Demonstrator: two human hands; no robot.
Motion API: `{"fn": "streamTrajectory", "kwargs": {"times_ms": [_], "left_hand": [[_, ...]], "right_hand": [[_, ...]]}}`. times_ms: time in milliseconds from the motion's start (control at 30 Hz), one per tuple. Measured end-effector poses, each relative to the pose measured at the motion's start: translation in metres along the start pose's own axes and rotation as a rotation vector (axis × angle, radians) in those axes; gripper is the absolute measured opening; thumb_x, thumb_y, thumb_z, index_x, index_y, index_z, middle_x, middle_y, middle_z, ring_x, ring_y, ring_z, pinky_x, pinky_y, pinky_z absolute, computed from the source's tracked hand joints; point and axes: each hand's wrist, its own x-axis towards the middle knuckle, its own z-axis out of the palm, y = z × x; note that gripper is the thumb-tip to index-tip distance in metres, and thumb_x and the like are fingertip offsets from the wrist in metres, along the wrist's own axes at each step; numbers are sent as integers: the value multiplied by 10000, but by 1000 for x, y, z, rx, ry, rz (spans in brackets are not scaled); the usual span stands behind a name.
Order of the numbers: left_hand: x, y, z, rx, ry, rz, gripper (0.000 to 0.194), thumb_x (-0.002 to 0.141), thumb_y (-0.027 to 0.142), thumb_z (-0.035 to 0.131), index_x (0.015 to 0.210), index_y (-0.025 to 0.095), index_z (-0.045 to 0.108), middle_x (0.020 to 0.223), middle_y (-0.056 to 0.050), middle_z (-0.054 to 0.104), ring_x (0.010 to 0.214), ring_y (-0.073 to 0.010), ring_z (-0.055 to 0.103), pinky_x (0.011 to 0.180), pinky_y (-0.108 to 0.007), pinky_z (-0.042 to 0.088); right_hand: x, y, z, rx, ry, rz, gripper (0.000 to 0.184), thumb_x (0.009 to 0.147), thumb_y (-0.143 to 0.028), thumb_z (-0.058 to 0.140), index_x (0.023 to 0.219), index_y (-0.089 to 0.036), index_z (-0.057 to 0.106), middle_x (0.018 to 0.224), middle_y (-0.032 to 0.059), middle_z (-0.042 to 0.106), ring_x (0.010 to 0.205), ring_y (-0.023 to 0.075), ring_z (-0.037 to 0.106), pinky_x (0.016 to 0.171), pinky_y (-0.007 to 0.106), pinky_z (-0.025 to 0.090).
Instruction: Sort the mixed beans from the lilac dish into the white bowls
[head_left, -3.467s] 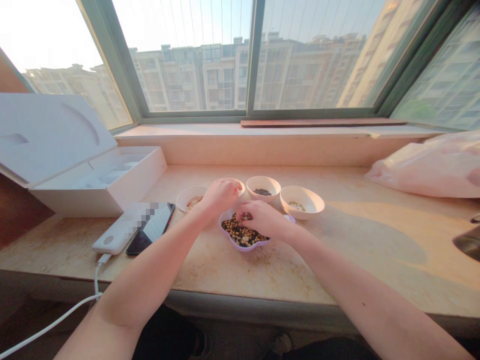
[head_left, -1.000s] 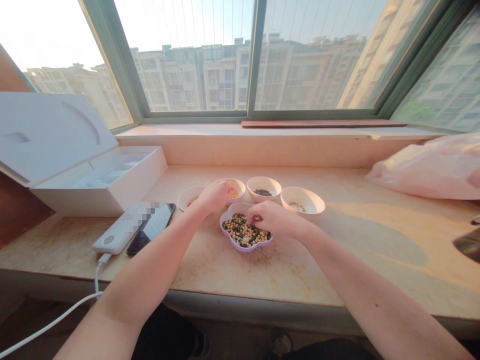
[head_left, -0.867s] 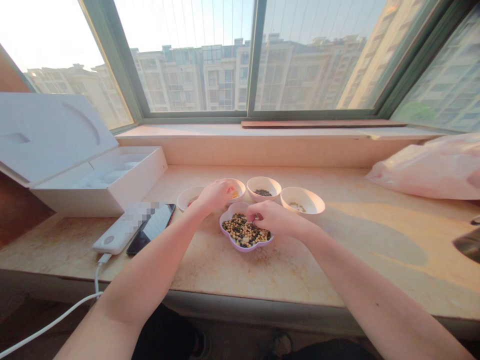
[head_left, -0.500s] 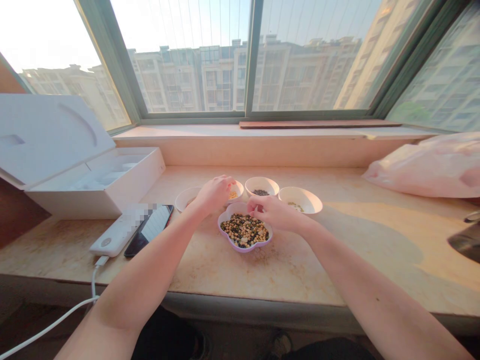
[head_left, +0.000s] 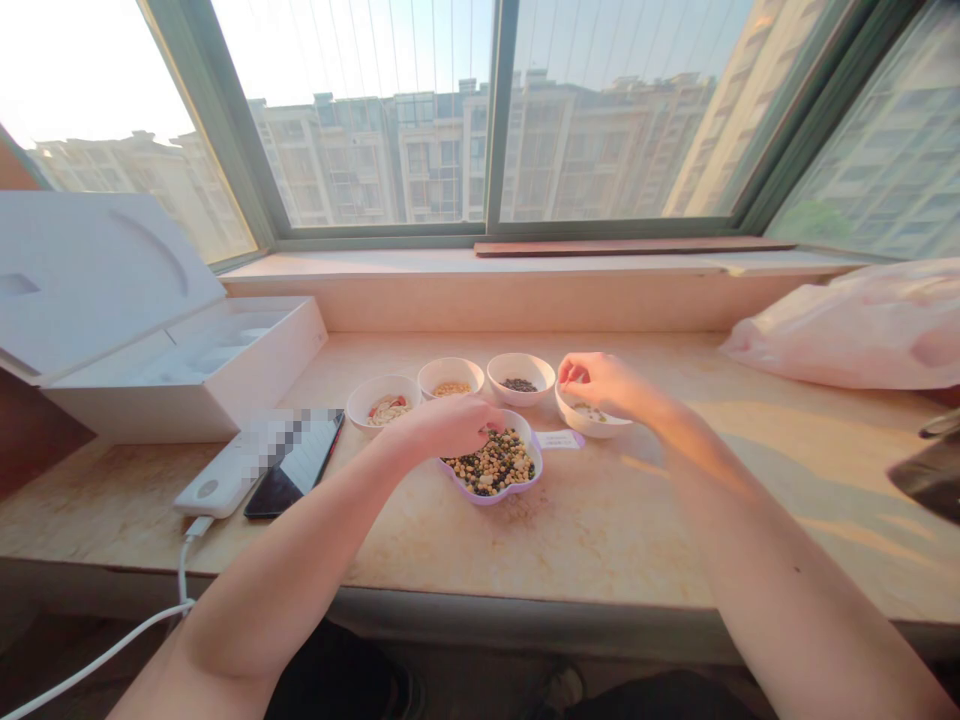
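Left hand (head_left: pixel 442 428) curled at rim of lobed bean dish (head_left: pixel 487 498), grip unclear; right hand (head_left: pixel 604 385) pinched closed above white bowl (head_left: pixel 592 426), at dish's 2 o'clock.

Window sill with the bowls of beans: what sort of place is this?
Probably a flat in an apartment block: a wide stone window sill, apartment buildings outside the glass, and a phone and power bank beside the bowls.

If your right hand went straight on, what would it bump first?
Probably the white bowl of dark seeds, just ahead of the right hand, though depth is hard to judge here.
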Motion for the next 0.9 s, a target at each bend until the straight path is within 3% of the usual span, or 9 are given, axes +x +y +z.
{"fn": "streamTrajectory", "kwargs": {"times_ms": [167,400,667,900], "left_hand": [[3,-4,9,-20,-8,-3,310,856,63,527,959,239,760,972,-52,744,844,-190,669,690,-259,444],[11,-5,16,-59,15,-11,321,858,59,539,887,255,791,949,-22,761,841,-183,654,715,-265,432],[10,-1,8,1,-105,-66,324,921,117,444,962,208,752,1035,-41,749,869,-174,637,748,-265,425],[10,-10,8,-101,-3,-49,265,876,117,491,906,203,739,918,-26,741,833,-164,635,738,-269,425]], "right_hand": [[1,12,-10,-60,-7,35,105,785,-145,622,858,-191,682,884,61,740,779,190,658,649,270,447],[5,25,-8,-221,-168,180,269,723,-25,590,859,-195,749,935,67,766,822,203,679,611,271,435],[7,24,-3,-241,-256,248,400,737,-1,613,1030,-218,778,1111,78,761,914,209,695,665,264,457],[7,26,3,-264,-129,228,341,834,-95,574,1073,-224,780,1140,83,763,966,226,690,692,284,464]]}}
